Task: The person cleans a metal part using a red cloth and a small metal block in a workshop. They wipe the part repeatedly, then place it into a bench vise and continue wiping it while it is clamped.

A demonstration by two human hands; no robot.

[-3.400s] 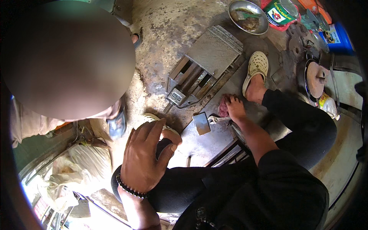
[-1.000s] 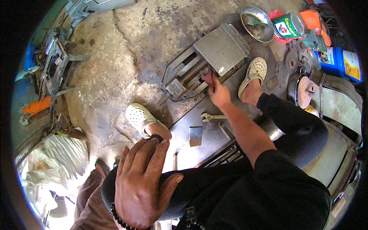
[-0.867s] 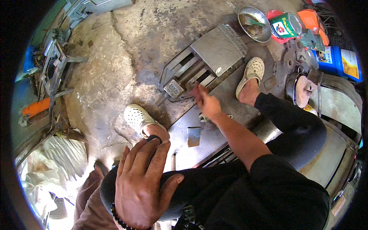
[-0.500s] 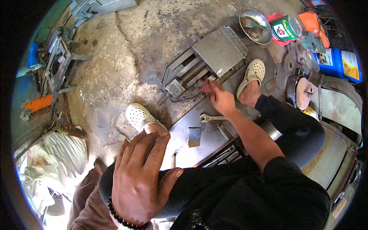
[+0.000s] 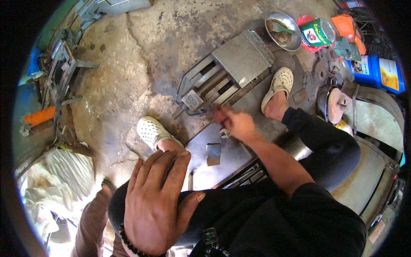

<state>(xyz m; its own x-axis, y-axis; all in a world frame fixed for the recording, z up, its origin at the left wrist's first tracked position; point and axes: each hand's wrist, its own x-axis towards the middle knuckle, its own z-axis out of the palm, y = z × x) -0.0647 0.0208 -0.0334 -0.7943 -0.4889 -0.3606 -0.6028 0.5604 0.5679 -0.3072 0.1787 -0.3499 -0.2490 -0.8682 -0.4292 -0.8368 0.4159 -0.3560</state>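
My right hand (image 5: 240, 124) is closed on a small reddish-brown piece (image 5: 219, 115), flat and scrap-like; whether it is cloth or abrasive sheet I cannot tell. It is just off the near edge of a grey metal machine vise (image 5: 243, 60), which lies on the floor with its long screw (image 5: 212, 83) exposed. Partly hidden beneath that hand is an open-end wrench (image 5: 224, 133). My left hand (image 5: 156, 203), wearing a dark bead bracelet, rests palm down on my left knee, fingers stretched out and holding nothing. Between my feet lies a small rectangular metal plate (image 5: 213, 153).
Beyond my right foot stand a metal bowl (image 5: 280, 45) with a brush in it, a green can (image 5: 314, 34) and a blue bucket (image 5: 372, 73). A metal stand (image 5: 64, 73) is at the left. Another person's leg (image 5: 92, 222) shows at lower left.
My right hand has drawn back from the vise, toward me and to the left, still gripping the reddish piece. It now covers much of the wrench. My left hand stays on the knee.
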